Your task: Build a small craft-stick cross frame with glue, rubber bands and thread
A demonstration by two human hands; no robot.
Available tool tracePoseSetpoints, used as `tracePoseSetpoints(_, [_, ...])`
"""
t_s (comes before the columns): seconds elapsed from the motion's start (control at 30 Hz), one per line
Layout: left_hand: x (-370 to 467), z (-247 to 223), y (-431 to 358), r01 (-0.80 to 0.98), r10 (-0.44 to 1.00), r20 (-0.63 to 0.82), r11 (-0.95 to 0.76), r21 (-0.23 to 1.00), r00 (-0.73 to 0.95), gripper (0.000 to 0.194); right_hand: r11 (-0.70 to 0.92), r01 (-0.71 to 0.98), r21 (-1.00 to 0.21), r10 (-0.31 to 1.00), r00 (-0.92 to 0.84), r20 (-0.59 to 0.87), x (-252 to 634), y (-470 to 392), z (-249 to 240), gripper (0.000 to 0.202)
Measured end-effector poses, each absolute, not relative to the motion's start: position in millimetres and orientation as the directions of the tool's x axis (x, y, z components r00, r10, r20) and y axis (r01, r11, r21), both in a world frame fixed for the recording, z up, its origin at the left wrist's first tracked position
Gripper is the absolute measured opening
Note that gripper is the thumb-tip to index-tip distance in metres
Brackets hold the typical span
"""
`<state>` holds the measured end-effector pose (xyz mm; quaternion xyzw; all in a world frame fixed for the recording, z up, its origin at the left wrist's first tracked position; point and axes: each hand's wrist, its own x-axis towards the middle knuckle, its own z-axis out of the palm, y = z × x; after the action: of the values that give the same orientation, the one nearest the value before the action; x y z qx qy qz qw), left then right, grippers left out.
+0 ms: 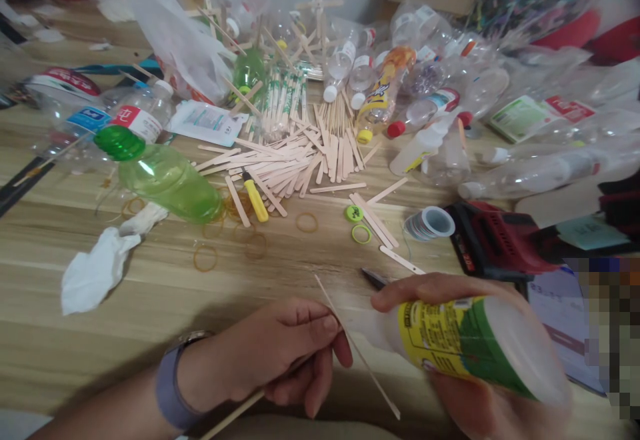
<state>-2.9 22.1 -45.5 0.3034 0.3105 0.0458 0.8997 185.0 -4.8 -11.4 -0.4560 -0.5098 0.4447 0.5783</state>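
My left hand [305,347] is closed around a craft stick [367,360], seen edge-on and slanting down to the right. A second, longer wooden stick [233,413] runs from beneath the same hand toward the lower edge; whether the two are joined is hidden. My right hand [460,393] grips a glue bottle [440,340] with a yellow and green label, tilted so its blurred nozzle points left at the craft stick. Nozzle and stick look very near; I cannot tell if they touch. By my right fingertips lies a dark pointed tool [373,279], partly covered.
Loose craft sticks [285,167] are heaped mid-table beside a yellow-handled screwdriver [257,199]. A green bottle [165,183] lies left, near crumpled tissue [97,270]. To the right are a wire spool [430,223], a red-black power tool [500,237] and several plastic bottles [395,87].
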Motion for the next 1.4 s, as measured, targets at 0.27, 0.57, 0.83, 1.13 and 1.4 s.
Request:
tracePoseSetpoints(0.27, [-3.6, -48.3, 21.6, 0.109, 0.278, -0.531, 0.803, 0.585, 0.801, 0.042, 0.194, -0.025, -0.981, 0.973, 0.134, 0.189, 182.0, -2.3, -11.1, 0.025])
tracePoseSetpoints(0.57, [-4.3, -47.3, 21.2, 0.109, 0.283, -0.529, 0.798, 0.592, 0.800, 0.040, 0.189, -0.056, -0.980, 0.962, 0.209, 0.174, 186.0, -1.9, -13.3, 0.034])
tracePoseSetpoints(0.83, [-3.0, -47.8, 20.8, 0.116, 0.281, -0.542, 0.803, 0.585, 0.792, 0.040, 0.214, 0.048, -0.976, 0.969, 0.118, 0.218, 185.5, -2.6, -11.8, 0.028])
tracePoseSetpoints(1.13, [-4.4, -48.3, 21.6, 0.106, 0.281, -0.521, 0.798, 0.594, 0.806, 0.041, 0.211, 0.028, -0.977, 0.971, 0.110, 0.212, 184.0, -4.6, -10.7, 0.022])
tracePoseSetpoints(1.4, [-5.2, -46.4, 21.5, 0.098, 0.301, -0.518, 0.788, 0.608, 0.801, 0.041, 0.246, 0.078, -0.966, 0.958, 0.128, 0.255, 188.4, -5.9, -15.3, 0.026])
